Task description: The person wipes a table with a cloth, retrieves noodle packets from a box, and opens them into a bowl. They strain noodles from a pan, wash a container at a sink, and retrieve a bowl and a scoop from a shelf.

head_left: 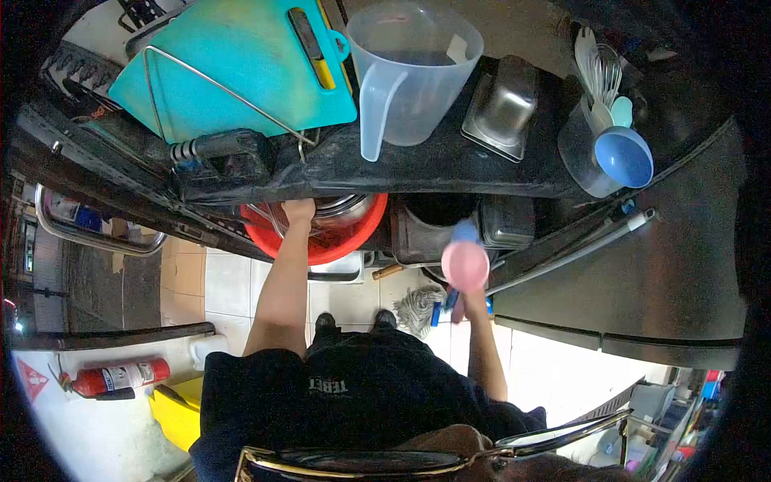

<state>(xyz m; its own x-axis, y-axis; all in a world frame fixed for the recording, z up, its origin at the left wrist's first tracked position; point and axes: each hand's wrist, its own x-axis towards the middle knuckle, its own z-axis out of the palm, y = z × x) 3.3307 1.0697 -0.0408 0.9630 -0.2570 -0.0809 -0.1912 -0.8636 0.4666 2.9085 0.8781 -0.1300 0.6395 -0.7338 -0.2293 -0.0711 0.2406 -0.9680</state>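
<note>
My left hand (299, 210) reaches into a red basin (323, 254) below the shelf edge. Its fingers look curled, and what they grip is hidden. Beside it in the basin are metal wires like a whisk's (275, 218) and shiny metal bowls (345, 209). My right hand (474, 305) is closed around the handles of plastic scoops, a pink scoop (465, 267) in front and a blue scoop (465, 232) partly behind it. They are blurred and held in front of a dark pot (442, 210) and a metal container (507, 223).
On the shelf above stand turquoise cutting boards (233, 64) in a wire rack, a clear measuring jug (418, 88), an upturned metal pan (503, 108) and a utensil holder (582, 153) with a blue ladle (624, 157). A mop head (419, 312) lies on the tiled floor.
</note>
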